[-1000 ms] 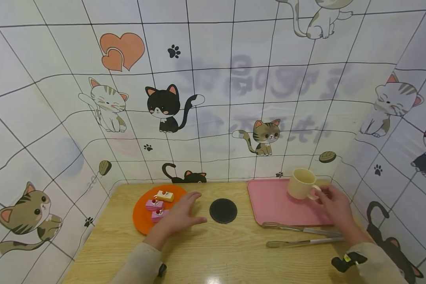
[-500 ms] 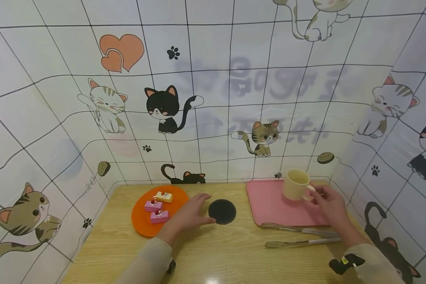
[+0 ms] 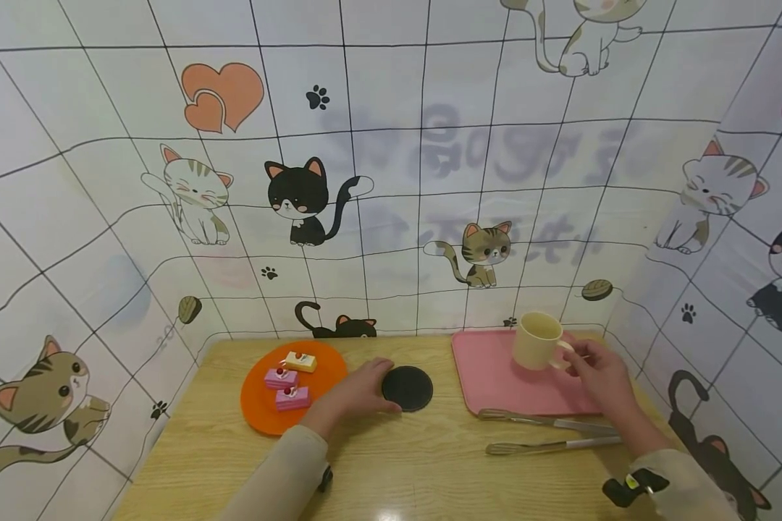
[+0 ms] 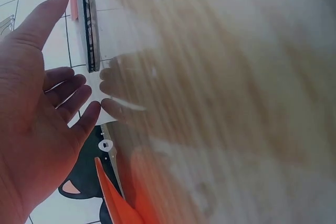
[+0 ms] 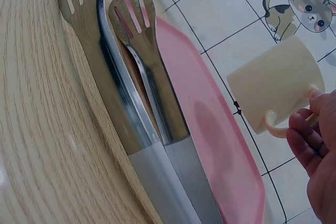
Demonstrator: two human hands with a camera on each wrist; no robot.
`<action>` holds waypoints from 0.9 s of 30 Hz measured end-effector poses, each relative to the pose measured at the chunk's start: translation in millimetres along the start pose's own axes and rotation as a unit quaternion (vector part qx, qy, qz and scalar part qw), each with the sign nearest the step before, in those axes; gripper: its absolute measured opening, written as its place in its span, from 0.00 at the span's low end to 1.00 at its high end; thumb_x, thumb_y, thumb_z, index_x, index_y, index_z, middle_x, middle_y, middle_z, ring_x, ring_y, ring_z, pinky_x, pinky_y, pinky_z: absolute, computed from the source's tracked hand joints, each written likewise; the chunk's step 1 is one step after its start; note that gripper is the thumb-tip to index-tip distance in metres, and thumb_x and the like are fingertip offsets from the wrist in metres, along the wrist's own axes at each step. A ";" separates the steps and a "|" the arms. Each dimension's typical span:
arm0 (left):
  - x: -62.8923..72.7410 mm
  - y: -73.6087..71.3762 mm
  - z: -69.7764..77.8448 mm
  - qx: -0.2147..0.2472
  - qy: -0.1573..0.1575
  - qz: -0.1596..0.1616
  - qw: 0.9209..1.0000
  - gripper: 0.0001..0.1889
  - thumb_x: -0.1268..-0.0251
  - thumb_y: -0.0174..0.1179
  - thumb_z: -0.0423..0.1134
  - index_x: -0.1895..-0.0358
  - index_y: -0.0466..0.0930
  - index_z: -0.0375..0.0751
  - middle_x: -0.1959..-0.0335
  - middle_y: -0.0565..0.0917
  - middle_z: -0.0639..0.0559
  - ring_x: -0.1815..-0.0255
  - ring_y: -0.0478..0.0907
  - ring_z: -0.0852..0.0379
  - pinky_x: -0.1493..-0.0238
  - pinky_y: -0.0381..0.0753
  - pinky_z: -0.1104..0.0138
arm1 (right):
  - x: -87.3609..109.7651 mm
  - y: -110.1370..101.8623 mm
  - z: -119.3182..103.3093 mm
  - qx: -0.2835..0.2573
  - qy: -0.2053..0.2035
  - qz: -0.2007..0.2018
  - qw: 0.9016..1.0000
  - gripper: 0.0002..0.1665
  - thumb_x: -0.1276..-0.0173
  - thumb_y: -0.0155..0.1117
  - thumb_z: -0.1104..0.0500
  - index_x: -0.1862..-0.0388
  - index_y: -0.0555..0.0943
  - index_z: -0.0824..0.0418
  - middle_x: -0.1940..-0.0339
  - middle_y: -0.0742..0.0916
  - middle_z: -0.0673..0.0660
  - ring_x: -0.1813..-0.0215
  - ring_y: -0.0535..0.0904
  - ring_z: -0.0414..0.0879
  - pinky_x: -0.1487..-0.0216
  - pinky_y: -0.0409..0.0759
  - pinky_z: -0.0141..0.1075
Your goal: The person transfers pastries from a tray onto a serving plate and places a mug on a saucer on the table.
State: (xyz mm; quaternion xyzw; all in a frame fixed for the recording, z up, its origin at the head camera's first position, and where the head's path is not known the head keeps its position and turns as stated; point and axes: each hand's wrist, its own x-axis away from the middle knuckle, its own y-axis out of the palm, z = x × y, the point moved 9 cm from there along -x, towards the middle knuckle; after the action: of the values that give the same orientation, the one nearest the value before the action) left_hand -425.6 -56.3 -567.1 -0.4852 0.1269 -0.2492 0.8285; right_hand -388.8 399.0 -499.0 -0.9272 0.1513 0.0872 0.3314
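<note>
My right hand (image 3: 602,376) pinches the handle of a cream mug (image 3: 536,341). In the right wrist view, the upright mug (image 5: 278,85) hangs above the pink tray (image 3: 515,391), with fingers and thumb (image 5: 314,124) at its handle. My left hand (image 3: 358,391) lies at the left edge of a round black coaster (image 3: 409,388), thumb and fingers spread. From the left wrist, that hand (image 4: 31,103) looks relaxed beside the coaster's thin edge (image 4: 89,24); I cannot tell whether it touches.
Left of the coaster is an orange plate (image 3: 257,405) bearing pink and yellow toy cake slices (image 3: 292,397). Metal tongs (image 5: 121,108) with slotted heads and white handles lie along the tray's front edge. A cat-patterned wall covering (image 3: 391,217) encloses the wooden table (image 3: 391,463).
My left hand has moved right, from over the orange plate to the coaster's edge. My right hand has carried the mug slightly left over the tray.
</note>
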 end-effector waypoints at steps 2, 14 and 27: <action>-1.6 1.3 -0.4 0.002 -0.001 -0.002 1.000 0.55 0.40 0.83 0.61 0.16 0.67 0.38 0.16 0.70 0.43 0.16 0.67 0.42 0.15 0.66 0.47 | 0.7 0.5 -3.3 -0.004 -0.007 0.000 1.000 0.18 0.14 0.67 0.52 0.43 0.85 0.66 0.52 0.91 0.67 0.65 0.88 0.34 0.69 0.81 0.29; -8.4 5.0 -2.2 -0.022 0.013 -0.005 1.000 0.50 0.41 0.84 0.59 0.19 0.73 0.41 0.18 0.73 0.45 0.17 0.69 0.43 0.16 0.67 0.48 | 4.2 10.4 -22.0 -0.016 -0.014 -0.016 1.000 0.17 0.14 0.67 0.52 0.44 0.86 0.66 0.51 0.91 0.65 0.63 0.88 0.34 0.60 0.87 0.30; -8.3 4.7 -1.0 -0.014 0.008 -0.010 1.000 0.50 0.40 0.84 0.58 0.18 0.72 0.40 0.18 0.73 0.46 0.19 0.70 0.44 0.17 0.69 0.49 | 11.3 31.7 -49.7 -0.054 -0.044 -0.034 0.997 0.14 0.15 0.68 0.53 0.45 0.85 0.64 0.52 0.91 0.64 0.63 0.89 0.39 0.59 0.88 0.30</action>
State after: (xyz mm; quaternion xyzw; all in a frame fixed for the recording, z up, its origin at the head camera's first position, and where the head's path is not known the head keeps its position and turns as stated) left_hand -431.7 -50.7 -571.9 -0.4961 0.1323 -0.2596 0.8179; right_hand -385.8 341.3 -482.5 -0.9438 0.0997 0.1244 0.2896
